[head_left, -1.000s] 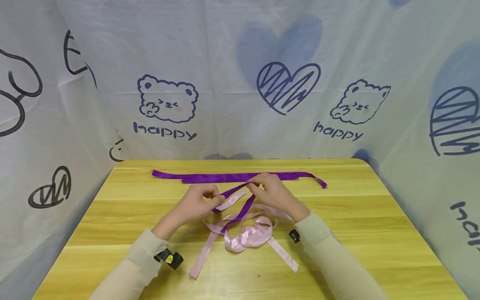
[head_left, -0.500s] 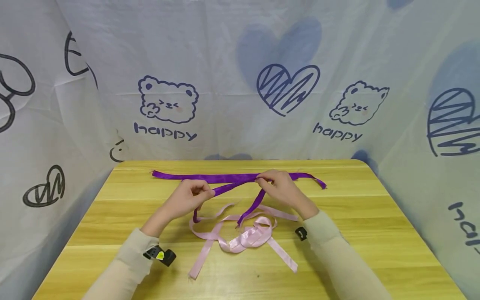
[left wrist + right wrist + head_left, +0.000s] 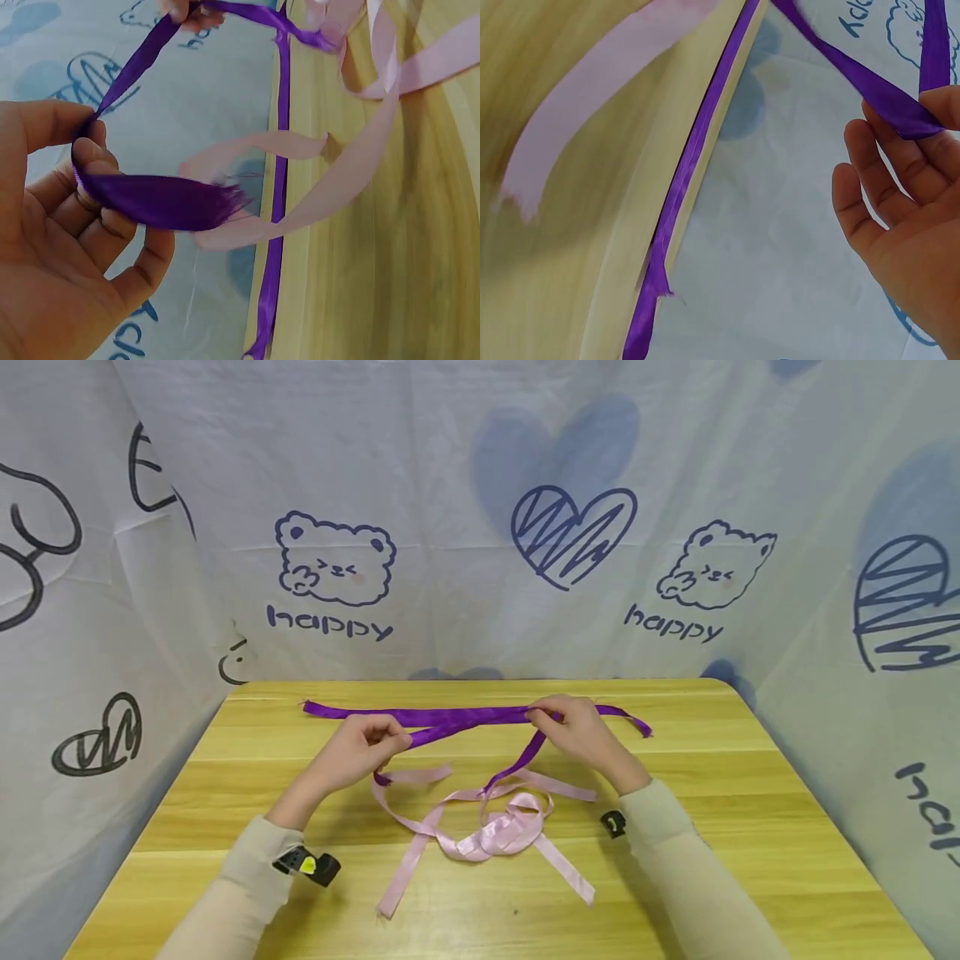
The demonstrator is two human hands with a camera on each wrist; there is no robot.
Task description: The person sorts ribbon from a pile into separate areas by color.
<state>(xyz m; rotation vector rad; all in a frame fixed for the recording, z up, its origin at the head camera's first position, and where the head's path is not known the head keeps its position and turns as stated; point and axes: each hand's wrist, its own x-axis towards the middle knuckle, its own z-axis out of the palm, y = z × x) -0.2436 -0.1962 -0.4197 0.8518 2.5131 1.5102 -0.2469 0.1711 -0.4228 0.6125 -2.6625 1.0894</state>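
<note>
A short purple ribbon [image 3: 444,730] stretches between my two raised hands above the table. My left hand [image 3: 347,753] pinches it between thumb and index finger. In the left wrist view, the frayed ribbon end [image 3: 161,202] hangs past the other, curled fingers. My right hand [image 3: 581,731] pinches the ribbon farther along, and its other tail [image 3: 517,764] dangles toward the pink ribbon [image 3: 495,837]. That pink ribbon lies loosely looped, with two tails toward the front. In the right wrist view, the held ribbon [image 3: 855,75] folds at the thumb.
Along the table's back edge lie more purple ribbons [image 3: 337,712], flat and partly behind the hands. A printed cloth [image 3: 450,468] stands around the wooden table [image 3: 697,877]. Dark cameras [image 3: 307,864] are strapped at both wrists.
My hands have drawn apart, left hand leftward and right hand rightward, pulling the purple ribbon straighter between them. The left part of the pink ribbon has shifted left.
</note>
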